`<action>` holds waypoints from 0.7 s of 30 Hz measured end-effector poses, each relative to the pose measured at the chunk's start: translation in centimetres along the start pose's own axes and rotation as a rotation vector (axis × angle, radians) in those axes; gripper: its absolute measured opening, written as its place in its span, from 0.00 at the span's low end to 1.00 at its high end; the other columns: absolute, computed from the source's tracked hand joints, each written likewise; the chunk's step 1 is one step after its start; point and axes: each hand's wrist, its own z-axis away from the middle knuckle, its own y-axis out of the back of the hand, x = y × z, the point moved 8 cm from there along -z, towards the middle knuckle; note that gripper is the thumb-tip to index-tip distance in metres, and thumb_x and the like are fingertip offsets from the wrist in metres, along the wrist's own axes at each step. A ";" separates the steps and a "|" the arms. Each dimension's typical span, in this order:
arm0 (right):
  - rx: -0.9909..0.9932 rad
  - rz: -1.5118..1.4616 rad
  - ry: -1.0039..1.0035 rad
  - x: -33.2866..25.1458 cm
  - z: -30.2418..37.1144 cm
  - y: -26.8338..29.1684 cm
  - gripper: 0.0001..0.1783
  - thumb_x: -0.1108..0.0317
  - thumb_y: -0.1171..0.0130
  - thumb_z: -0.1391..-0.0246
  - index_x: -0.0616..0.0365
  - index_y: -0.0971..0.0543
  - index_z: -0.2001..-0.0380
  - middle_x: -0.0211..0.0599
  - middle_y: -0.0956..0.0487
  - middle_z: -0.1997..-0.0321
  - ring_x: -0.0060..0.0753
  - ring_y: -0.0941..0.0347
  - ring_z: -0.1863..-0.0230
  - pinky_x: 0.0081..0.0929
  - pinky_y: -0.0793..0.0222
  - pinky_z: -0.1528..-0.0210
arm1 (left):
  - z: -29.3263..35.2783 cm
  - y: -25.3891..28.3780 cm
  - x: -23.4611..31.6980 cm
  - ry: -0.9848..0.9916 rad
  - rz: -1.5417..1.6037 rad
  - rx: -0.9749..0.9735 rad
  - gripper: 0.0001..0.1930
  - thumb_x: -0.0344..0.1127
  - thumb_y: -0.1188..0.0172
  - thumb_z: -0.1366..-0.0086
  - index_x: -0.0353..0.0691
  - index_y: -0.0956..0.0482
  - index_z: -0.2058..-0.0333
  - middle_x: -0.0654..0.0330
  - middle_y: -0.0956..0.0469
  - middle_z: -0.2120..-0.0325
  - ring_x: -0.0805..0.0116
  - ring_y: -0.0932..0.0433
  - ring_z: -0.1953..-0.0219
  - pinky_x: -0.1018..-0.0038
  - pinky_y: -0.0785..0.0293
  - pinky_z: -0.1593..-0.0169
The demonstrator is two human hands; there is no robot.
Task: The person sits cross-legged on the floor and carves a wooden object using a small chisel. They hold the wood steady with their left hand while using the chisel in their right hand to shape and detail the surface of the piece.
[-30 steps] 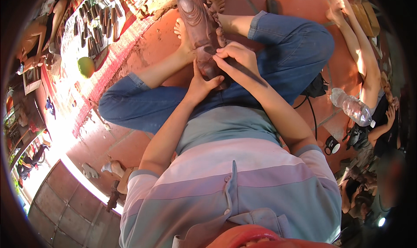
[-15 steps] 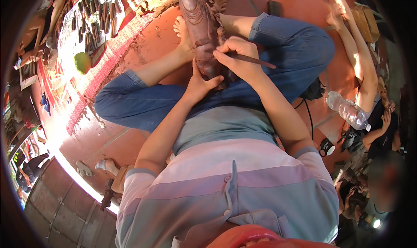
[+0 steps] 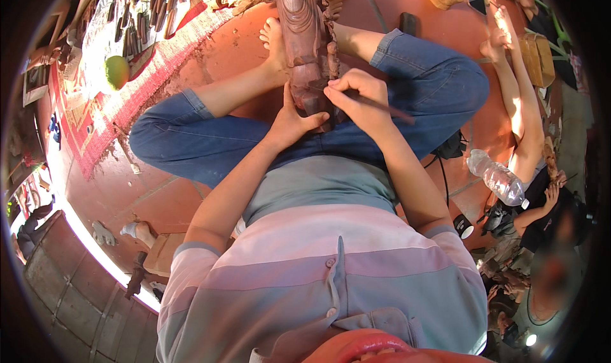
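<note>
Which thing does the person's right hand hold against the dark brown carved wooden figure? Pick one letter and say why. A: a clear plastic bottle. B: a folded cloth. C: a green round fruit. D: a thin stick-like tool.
D: the right hand pinches a thin stick-like tool at the dark brown carved wooden figure, while the left hand steadies the figure's base.

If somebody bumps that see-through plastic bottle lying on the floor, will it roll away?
Probably: the clear plastic water bottle lies on its side on the smooth reddish floor, and its body looks round. It seems light, so a small nudge may move it.
</note>
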 end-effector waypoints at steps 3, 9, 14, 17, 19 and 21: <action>0.143 -0.077 0.044 -0.5 -1.2 0.3 0.05 0.75 0.34 0.55 0.65 0.21 0.76 0.38 0.21 0.73 0.26 0.23 0.70 0.21 0.29 0.64 | -0.1 0.0 0.2 -0.017 -0.012 0.010 0.65 0.50 0.27 0.53 0.29 0.70 0.35 0.42 0.36 0.42 0.56 0.35 0.39 0.69 0.38 0.38; 0.055 -0.038 -0.040 0.4 -0.1 0.1 0.06 0.75 0.33 0.55 0.65 0.21 0.75 0.38 0.21 0.73 0.25 0.22 0.69 0.21 0.29 0.64 | 0.7 0.1 1.1 0.077 -0.021 0.012 0.65 0.51 0.26 0.54 0.29 0.70 0.35 0.41 0.36 0.42 0.56 0.36 0.38 0.70 0.40 0.37; 0.159 -0.013 0.096 0.3 0.5 0.0 0.07 0.74 0.33 0.55 0.66 0.21 0.76 0.39 0.20 0.74 0.24 0.22 0.70 0.21 0.29 0.65 | 0.3 0.2 0.7 0.075 -0.040 0.012 0.66 0.52 0.26 0.54 0.28 0.71 0.34 0.40 0.38 0.40 0.56 0.37 0.37 0.70 0.40 0.36; 0.039 -0.051 -0.118 0.9 0.3 0.1 0.08 0.74 0.36 0.50 0.67 0.22 0.77 0.35 0.20 0.71 0.21 0.24 0.67 0.18 0.30 0.61 | 0.9 -0.2 1.8 0.141 0.058 -0.051 0.68 0.54 0.27 0.55 0.27 0.71 0.35 0.38 0.39 0.40 0.54 0.37 0.37 0.69 0.41 0.36; 0.117 -0.099 -0.121 0.7 -0.5 0.1 0.06 0.75 0.33 0.55 0.66 0.21 0.77 0.36 0.20 0.74 0.23 0.24 0.72 0.21 0.31 0.66 | 0.6 0.2 0.9 0.056 -0.014 0.015 0.68 0.54 0.26 0.55 0.27 0.71 0.35 0.38 0.38 0.40 0.53 0.37 0.37 0.69 0.40 0.36; 0.148 -0.008 0.011 -0.6 -0.6 -0.1 0.06 0.74 0.33 0.55 0.66 0.21 0.77 0.36 0.20 0.75 0.23 0.25 0.72 0.21 0.31 0.67 | 0.2 0.1 -0.1 0.033 -0.062 0.035 0.67 0.53 0.26 0.55 0.28 0.71 0.34 0.38 0.38 0.41 0.53 0.36 0.38 0.69 0.39 0.37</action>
